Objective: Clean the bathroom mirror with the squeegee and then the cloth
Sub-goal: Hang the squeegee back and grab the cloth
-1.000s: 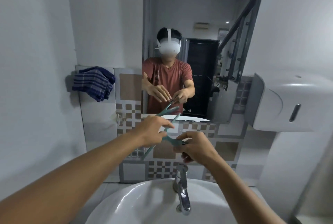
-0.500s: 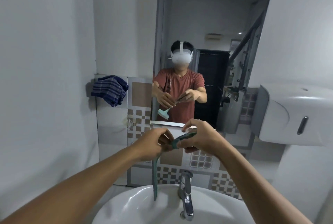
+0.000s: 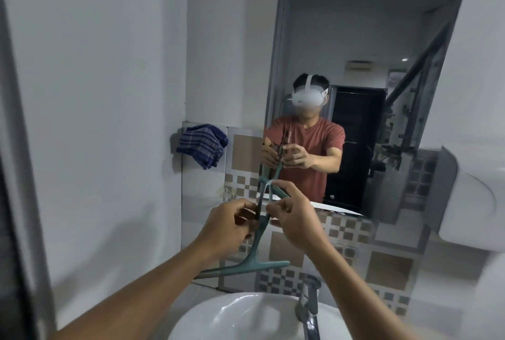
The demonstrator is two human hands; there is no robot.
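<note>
A teal squeegee (image 3: 252, 260) hangs in front of me with its handle up and its blade across the bottom, above the sink. My left hand (image 3: 226, 226) grips the handle from the left. My right hand (image 3: 293, 216) pinches the handle's upper end from the right. The mirror (image 3: 363, 39) is on the wall straight ahead, a short way beyond both hands, and reflects a person holding the squeegee. A blue checked cloth (image 3: 202, 148) hangs on the tiled wall left of the mirror, out of either hand's grasp.
A white sink (image 3: 218, 317) with a chrome tap (image 3: 310, 304) lies directly below my hands. A white wall dispenser (image 3: 472, 197) juts out at the right. Patterned tiles (image 3: 284, 246) run under the mirror. A plain white wall fills the left.
Both hands rose toward the mirror. The squeegee turned from slanting between my hands to hanging handle-up with the blade level at the bottom. My view tilted up, showing more mirror.
</note>
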